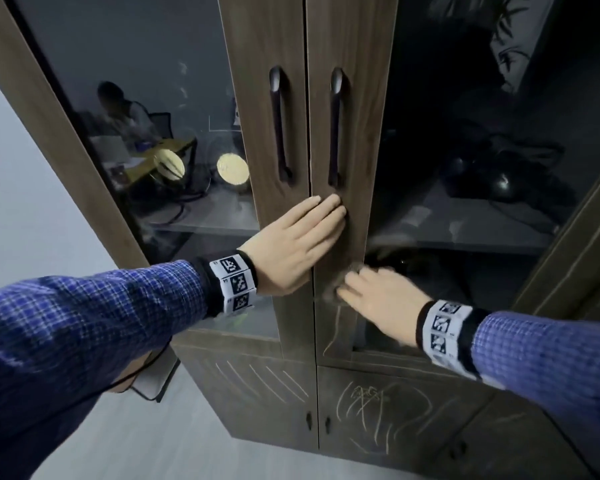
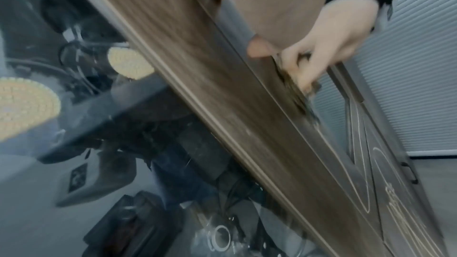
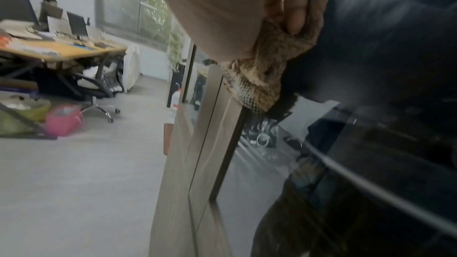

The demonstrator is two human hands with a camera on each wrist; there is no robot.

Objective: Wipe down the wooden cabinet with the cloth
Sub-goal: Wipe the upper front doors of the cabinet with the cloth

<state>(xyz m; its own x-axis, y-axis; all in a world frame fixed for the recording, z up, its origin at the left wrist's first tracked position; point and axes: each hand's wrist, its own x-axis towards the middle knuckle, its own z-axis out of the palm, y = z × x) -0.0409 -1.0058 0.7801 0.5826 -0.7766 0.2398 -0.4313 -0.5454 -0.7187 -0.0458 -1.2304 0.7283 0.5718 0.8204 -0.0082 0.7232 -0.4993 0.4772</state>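
- Head view showed the wooden cabinet [image 1: 347,46] with two glass-paned upper doors, and the left hand [image 1: 293,245] lay flat with straight fingers across the seam between them, just below the two dark handles [image 1: 280,126].
- The right hand [image 1: 381,299] pressed the cloth [image 1: 352,271] against the right door's wooden frame, beside the glass; the hand was blurred there.
- Right wrist view showed the fingers [image 3: 294,20] curled round the mottled brown cloth [image 3: 262,73], bunched between hand and door.
- Left wrist view showed the same hand [image 2: 329,42] gripping the cloth [image 2: 296,89] against the frame's edge.
- Chalk-like scribbles [image 1: 371,407] marked the lower right door and pale diagonal strokes [image 1: 257,379] the lower left one.
- Behind the left glass stood two round yellow lamps [image 1: 232,169] on a shelf; behind the right glass lay dark cables [image 1: 499,174], hard to make out.
- A desk [image 3: 61,48], an office chair [image 3: 99,93] and a pink basket [image 3: 63,119] stood well apart on the grey floor [image 3: 74,183].
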